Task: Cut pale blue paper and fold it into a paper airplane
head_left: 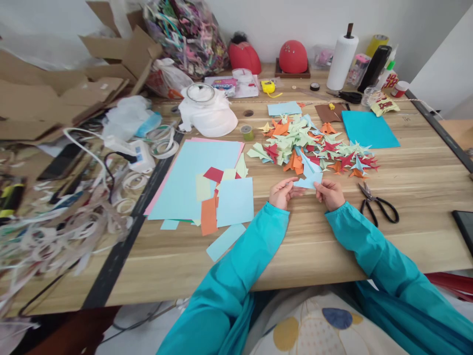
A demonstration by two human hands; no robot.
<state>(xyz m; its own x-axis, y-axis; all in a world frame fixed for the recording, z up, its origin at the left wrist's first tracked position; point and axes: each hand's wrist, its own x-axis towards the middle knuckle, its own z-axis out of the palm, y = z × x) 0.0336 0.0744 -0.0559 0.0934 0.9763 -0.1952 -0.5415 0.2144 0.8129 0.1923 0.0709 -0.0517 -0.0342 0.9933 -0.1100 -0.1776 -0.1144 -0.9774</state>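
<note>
A folded light blue paper is held between my two hands over the front of the table. My left hand pinches its left end, and my right hand grips its right corner between thumb and fingers. Just beyond lies a pile of folded paper figures in pale green, orange, red and blue. To the left of my hands are a square light blue sheet, an orange paper strip and a large pale blue sheet over a pink one. Black-handled pliers lie right of my right hand.
Tangled ribbons and cords cover the left side, below an open cardboard box. A white cloth bundle, a yellow tape measure and a teal sheet lie farther back. A white roll stands near the wall.
</note>
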